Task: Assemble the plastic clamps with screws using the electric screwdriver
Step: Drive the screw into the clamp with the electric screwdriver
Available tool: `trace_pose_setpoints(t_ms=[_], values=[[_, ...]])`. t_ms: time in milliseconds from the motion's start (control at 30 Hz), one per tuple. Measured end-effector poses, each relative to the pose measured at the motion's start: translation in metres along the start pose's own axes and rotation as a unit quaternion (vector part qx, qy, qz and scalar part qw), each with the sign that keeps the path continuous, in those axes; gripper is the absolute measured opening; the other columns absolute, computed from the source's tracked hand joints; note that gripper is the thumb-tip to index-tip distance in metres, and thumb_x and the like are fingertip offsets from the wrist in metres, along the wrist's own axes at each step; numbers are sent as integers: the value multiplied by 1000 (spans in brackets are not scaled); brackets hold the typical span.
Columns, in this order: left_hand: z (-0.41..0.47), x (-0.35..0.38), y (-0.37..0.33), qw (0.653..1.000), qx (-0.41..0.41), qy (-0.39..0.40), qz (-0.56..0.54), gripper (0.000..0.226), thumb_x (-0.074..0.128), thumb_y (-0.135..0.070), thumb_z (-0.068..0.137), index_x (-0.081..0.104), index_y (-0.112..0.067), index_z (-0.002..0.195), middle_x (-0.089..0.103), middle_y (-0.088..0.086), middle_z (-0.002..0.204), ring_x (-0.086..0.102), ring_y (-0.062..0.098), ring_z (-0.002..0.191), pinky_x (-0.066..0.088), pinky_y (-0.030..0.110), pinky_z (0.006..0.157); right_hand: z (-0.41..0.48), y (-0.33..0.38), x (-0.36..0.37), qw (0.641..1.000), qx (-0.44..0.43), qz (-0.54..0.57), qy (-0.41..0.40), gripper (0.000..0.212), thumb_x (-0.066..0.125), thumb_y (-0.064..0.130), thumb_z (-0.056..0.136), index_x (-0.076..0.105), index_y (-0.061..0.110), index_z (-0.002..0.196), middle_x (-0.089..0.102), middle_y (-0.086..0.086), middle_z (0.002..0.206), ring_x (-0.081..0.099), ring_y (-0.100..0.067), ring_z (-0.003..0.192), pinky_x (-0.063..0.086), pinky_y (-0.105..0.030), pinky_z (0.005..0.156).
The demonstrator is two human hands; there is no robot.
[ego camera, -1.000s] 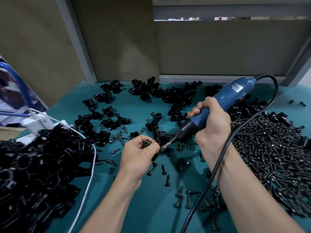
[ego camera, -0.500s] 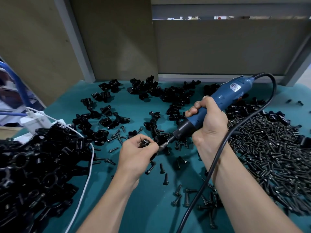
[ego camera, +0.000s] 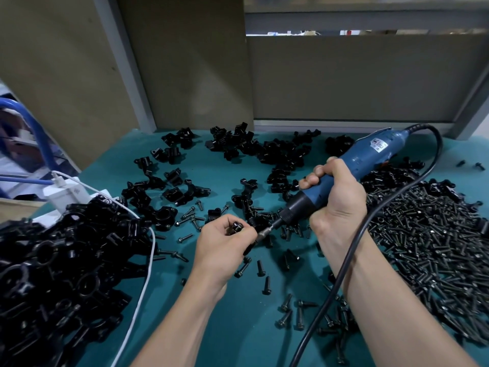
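Observation:
My left hand (ego camera: 223, 246) is closed around a small black plastic clamp (ego camera: 236, 228), mostly hidden by the fingers. My right hand (ego camera: 337, 197) grips the blue electric screwdriver (ego camera: 354, 165), tilted down to the left. Its metal bit (ego camera: 264, 232) touches the clamp at my left fingertips. A big heap of black screws (ego camera: 428, 239) lies at the right. Loose screws (ego camera: 260, 268) are scattered on the teal mat just below my hands.
A large pile of black clamps (ego camera: 58, 274) fills the left front. More loose clamps (ego camera: 254, 149) spread across the back of the teal table (ego camera: 225, 327). The screwdriver's black cord (ego camera: 344, 271) crosses my right forearm. A white cable (ego camera: 144, 282) and white charger (ego camera: 66, 194) sit at left.
Both hands have stayed together with the bit on the clamp; they drifted slightly left and up in the view. Nothing was picked up or let go.

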State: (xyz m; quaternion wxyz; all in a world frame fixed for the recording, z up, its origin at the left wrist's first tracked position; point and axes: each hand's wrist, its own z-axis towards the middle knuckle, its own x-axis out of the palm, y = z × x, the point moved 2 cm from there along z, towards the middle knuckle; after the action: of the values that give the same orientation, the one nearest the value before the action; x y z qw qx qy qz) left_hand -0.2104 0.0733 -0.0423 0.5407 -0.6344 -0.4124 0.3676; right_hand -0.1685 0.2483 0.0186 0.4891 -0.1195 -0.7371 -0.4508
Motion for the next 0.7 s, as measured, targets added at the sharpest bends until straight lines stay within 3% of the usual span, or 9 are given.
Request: trace_pose_setpoints(t_ms=[333,533,700], values=[[1,-1,1,999,-21,11,-21,10,68,-19,70,67,-27,63,51,8,78,32,18,50,27,18,36,1,0,0,1000,1,-1,11,23,46,-9,90,46,11,78,46,-3,60,42,-14,46,42,-25,47],[2,-2,3,1000,-19,18,-11,28,68,-6,83,66,-26,63,50,5,67,32,17,49,24,20,39,0,-3,-1,1000,1,-1,10,24,47,-9,89,46,12,78,47,-2,59,43,-13,45,42,-25,46],[2,-4,2,999,-21,12,-21,23,67,-6,83,66,-22,67,56,8,73,33,16,48,24,19,36,1,-3,-1,1000,-5,3,14,23,47,-9,89,46,12,80,47,-2,58,43,-14,45,42,-25,47]])
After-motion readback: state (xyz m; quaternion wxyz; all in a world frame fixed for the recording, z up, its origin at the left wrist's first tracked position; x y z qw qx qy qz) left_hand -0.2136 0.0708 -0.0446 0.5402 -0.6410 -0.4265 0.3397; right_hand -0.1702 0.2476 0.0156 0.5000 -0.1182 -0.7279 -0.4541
